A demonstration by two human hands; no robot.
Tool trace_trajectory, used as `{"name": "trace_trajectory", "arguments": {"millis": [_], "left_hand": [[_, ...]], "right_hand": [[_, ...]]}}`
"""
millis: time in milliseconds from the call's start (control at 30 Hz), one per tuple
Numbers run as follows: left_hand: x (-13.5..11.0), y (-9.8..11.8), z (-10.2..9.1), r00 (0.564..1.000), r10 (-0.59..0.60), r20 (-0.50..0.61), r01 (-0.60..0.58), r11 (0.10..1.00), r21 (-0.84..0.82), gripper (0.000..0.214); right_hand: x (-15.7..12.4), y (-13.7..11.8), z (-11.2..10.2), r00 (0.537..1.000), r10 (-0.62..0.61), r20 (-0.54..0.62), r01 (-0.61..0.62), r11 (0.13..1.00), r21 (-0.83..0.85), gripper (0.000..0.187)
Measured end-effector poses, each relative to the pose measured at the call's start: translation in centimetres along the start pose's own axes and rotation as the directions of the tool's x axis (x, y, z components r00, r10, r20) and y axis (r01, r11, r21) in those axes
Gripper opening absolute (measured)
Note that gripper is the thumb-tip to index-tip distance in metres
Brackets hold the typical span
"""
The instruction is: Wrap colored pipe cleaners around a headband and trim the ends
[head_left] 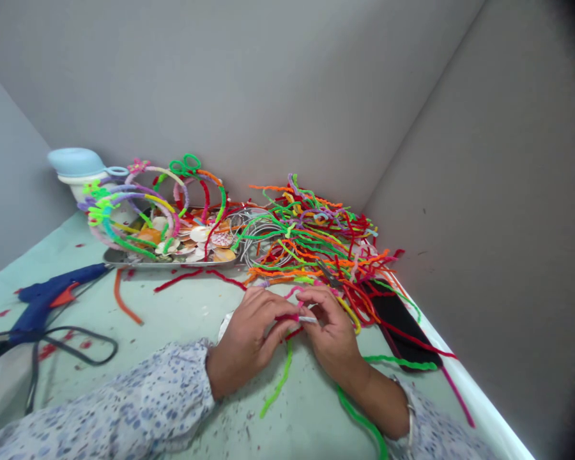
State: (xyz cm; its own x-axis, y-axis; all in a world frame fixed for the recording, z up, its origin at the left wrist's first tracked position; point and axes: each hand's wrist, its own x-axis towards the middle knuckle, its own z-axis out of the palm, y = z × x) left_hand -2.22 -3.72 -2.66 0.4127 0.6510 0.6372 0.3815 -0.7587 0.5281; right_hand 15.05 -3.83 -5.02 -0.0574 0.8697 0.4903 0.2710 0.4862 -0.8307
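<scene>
Hands, left (245, 340) and right (333, 329), clamped on a red pipe cleaner (287, 317), tabletop edge (483, 399) rightward

Fuzzy chenille on the pipe cleaners (311, 255), smooth metal on the tray (170, 261), glossy plastic on the glue gun (41, 303), soft printed cloth on the sleeve (138, 396).

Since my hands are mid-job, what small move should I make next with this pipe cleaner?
Probably twist the red fuzzy pipe cleaner tightly around the short silver piece. Your left hand and right hand both pinch right beside where they meet, so that seems the likeliest spot to secure.
</scene>
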Motion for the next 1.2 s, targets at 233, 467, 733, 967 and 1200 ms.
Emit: {"name": "trace_trajectory", "arguments": {"millis": [233, 467, 733, 967, 1200], "left_hand": [[0.01, -0.08, 0.07, 0.999, -0.030, -0.030, 0.030, 0.999, 0.012, 0.018], [0.13, 0.08, -0.04, 0.998, -0.041, -0.053, 0.044, 0.998, 0.044, 0.015], [0.31, 0.33, -0.11, 0.995, -0.095, -0.036, 0.096, 0.995, 0.033, 0.012], [0.40, 0.45, -0.31, 0.985, -0.171, -0.036, 0.171, 0.985, 0.021, 0.011], [0.59, 0.39, -0.37, 0.976, -0.210, -0.061, 0.210, 0.978, 0.002, 0.012]], "right_hand": [[-0.06, -0.05, -0.08, 1.000, 0.001, -0.017, -0.003, 0.995, -0.099, 0.007], [0.06, -0.49, -0.18, 1.000, -0.007, -0.019, 0.004, 0.987, -0.161, 0.008], [0.26, -0.71, -0.24, 0.996, -0.085, -0.027, 0.079, 0.983, -0.163, 0.007], [-0.10, -0.67, -0.15, 1.000, -0.011, -0.022, 0.008, 0.987, -0.159, 0.006], [-0.64, -0.06, -0.08, 0.985, 0.164, 0.048, -0.168, 0.982, 0.088, 0.019]]}}
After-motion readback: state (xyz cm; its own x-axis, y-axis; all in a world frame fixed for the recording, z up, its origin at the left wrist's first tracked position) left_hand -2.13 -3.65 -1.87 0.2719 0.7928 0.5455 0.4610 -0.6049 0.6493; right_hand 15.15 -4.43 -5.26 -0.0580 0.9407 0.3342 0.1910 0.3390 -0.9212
